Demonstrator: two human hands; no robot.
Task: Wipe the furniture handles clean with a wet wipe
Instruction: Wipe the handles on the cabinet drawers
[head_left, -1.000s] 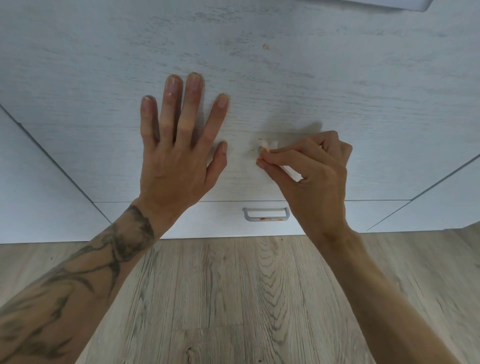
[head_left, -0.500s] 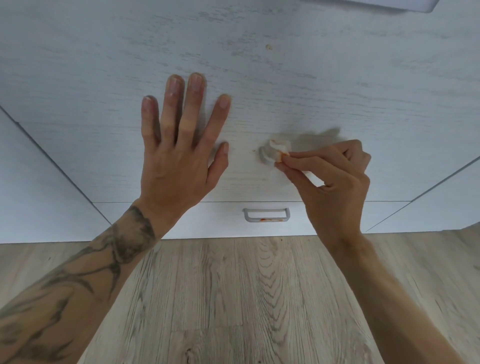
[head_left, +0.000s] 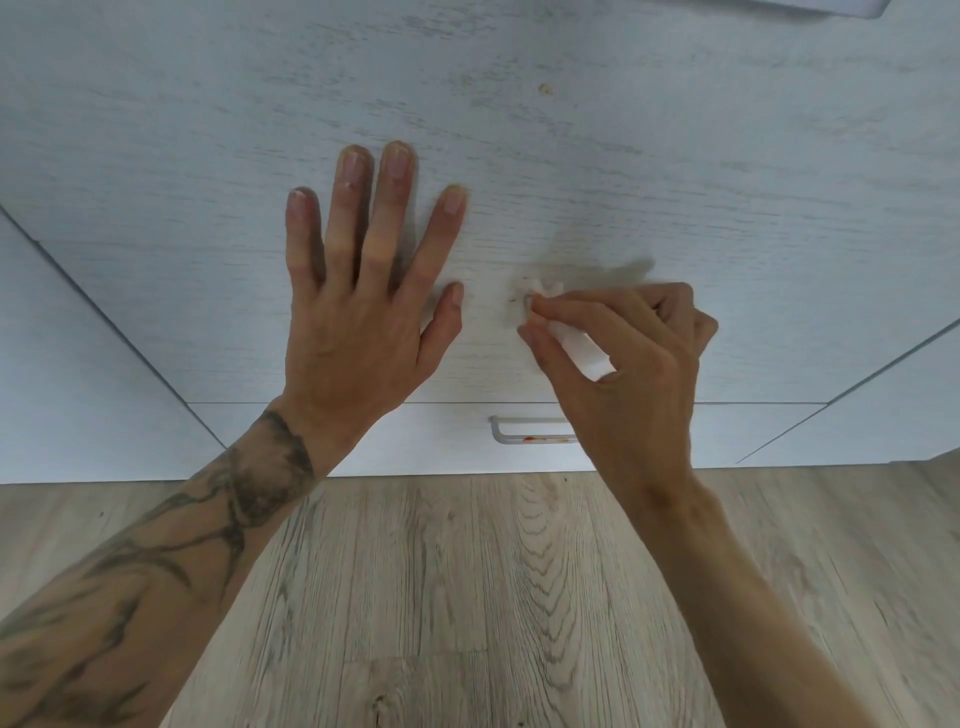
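Observation:
My right hand pinches a small white wet wipe between thumb and fingers and presses its crumpled tip against the upper drawer front, at a spot with faint reddish marks. What lies under the wipe is hidden. My left hand lies flat and spread on the same white wood-grain panel, just left of the wipe. Below, on the lower drawer, a silver bar handle shows red smears along its bottom; its right end is covered by my right wrist.
A small brown speck sits higher on the drawer front. Plain white cabinet panels flank the drawers on both sides. Light wood-look flooring runs beneath my forearms.
My right hand slid right with the wipe, then came back left and down along the drawer front. My left hand stayed flat in the same place.

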